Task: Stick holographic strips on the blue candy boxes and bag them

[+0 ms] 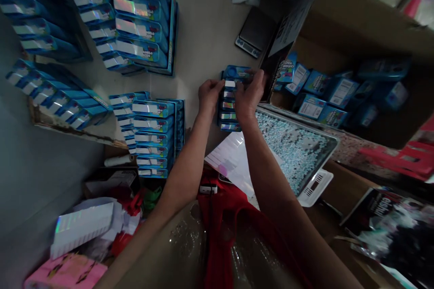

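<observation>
A short row of small blue candy boxes (229, 116) with shiny label strips stands on the table between my hands. My left hand (208, 94) is closed, its fingertips pressed together at the left edge of a box near the far end of the row. From the right, my right hand (250, 97) reaches over the same box with bent fingers, covering part of it. A white label strip (229, 84) shows on the box between my fingertips. The farthest box (233, 71) lies just beyond my hands.
Stacks of blue boxes (139, 13) fill the table's left side, with another stack (152, 137) nearer. Right are a small digital scale (254, 34), an open carton (339, 22) holding blue boxes, and a tray of pale blue pellets (288, 144) on a white scale (317, 187). Paper sheets (230, 156) lie nearer.
</observation>
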Tool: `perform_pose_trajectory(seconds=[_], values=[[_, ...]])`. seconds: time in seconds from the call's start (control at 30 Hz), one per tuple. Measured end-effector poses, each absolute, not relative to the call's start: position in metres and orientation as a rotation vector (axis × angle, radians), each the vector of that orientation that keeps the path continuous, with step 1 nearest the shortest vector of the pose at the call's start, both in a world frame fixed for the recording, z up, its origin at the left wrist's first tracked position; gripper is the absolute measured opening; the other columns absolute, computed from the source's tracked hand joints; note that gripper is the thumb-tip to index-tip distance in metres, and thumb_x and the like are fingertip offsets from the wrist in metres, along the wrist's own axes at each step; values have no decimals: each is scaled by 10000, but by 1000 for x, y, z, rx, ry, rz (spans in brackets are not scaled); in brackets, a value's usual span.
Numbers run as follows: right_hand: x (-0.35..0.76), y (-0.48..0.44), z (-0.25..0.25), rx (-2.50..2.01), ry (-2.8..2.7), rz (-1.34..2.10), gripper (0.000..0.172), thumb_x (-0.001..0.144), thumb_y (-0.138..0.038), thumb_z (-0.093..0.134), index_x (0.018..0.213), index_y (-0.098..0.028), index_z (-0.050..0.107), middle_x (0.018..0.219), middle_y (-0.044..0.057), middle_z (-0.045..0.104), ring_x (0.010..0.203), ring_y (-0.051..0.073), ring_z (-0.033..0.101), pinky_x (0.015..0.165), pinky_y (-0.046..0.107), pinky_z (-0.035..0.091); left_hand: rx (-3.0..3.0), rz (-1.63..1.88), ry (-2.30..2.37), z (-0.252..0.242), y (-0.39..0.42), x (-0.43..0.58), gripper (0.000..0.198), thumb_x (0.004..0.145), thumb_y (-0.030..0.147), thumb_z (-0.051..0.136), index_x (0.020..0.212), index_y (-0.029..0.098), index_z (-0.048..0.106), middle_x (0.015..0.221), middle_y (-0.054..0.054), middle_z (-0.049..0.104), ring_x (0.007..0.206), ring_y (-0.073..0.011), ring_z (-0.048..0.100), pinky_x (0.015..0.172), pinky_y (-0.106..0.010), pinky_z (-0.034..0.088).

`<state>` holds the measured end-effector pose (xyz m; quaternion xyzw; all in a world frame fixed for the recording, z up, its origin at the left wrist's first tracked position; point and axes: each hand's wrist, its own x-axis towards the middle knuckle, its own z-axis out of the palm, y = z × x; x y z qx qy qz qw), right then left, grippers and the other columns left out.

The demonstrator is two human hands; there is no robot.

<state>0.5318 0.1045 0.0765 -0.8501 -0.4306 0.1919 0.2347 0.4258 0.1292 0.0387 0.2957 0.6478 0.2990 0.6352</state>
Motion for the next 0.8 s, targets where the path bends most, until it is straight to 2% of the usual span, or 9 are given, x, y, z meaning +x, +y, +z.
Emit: perform_pose_trajectory(seconds=[0.07, 0.17, 0.3, 0.4, 0.5, 0.57, 0.7, 0.8], values=[[534, 104, 79, -2316, -1179, 519, 379, 841, -95, 560, 1202, -197, 512, 1274, 126, 578, 1161, 219, 576, 1075, 380, 462, 552, 693, 1425, 34, 124, 433, 324, 847, 470, 774, 803, 212, 583, 798, -14, 700, 851, -184, 692, 783, -301, 521], [535, 105, 78, -2300, -1192, 588, 364, 864, -43, 471, 1180, -214, 528, 1245, 100, 590, 1165, 207, 553, 1099, 393, 441, 515, 717, 1466, 26, 120, 439, 348, 844, 499, 787, 919, 217, 597, 876, -24, 719, 869, -182, 703, 797, -314, 527], [534, 108, 79, -2371, -1145, 642, 453, 870, 32, 382, 1231, -202, 525, 1331, 145, 572, 1268, 244, 503, 1098, 432, 428, 675, 688, 1694, 16, 113, 431, 329, 825, 339, 804, 1044, 248, 577, 969, -20, 708, 980, -191, 711, 849, -297, 517], [532, 96, 94, -2341, -1289, 685, 417, 931, -20, 410, 1293, -194, 522, 1405, 173, 519, 1323, 268, 499, 1079, 440, 454, 835, 699, 1803, 19, 85, 416, 271, 870, 264, 739, 1062, 259, 548, 1035, -27, 701, 1064, -198, 687, 915, -293, 498], [537, 57, 119, -2154, -1570, 740, 298, 1007, -170, 463, 1277, -236, 572, 1397, 141, 533, 1351, 272, 527, 1076, 444, 485, 972, 723, 1857, 30, 35, 400, 113, 961, 268, 604, 1039, 246, 526, 1070, -50, 694, 1032, -189, 670, 938, -296, 488], [548, 19, 129, -2077, -1650, 755, 236, 1028, -271, 488, 1224, -262, 620, 1333, 117, 600, 1298, 265, 581, 1058, 437, 508, 1057, 659, 1845, 36, 0, 391, 73, 972, 297, 579, 1000, 244, 536, 1038, -60, 694, 991, -203, 670, 918, -309, 492], [590, -66, 114, -2276, -1334, 714, 217, 1004, -374, 512, 1088, -237, 657, 1057, 87, 730, 950, 231, 696, 880, 393, 574, 1271, 422, 1654, 37, -45, 383, 196, 906, 412, 702, 954, 240, 623, 1042, -102, 722, 1028, -268, 676, 959, -371, 496], [616, -116, 84, -2424, -1127, 736, 267, 959, -375, 510, 1067, -183, 662, 1008, 126, 755, 886, 255, 706, 804, 411, 582, 1365, 243, 1537, 32, -55, 387, 170, 829, 310, 775, 961, 236, 697, 1075, -124, 747, 1043, -311, 687, 958, -411, 507]])
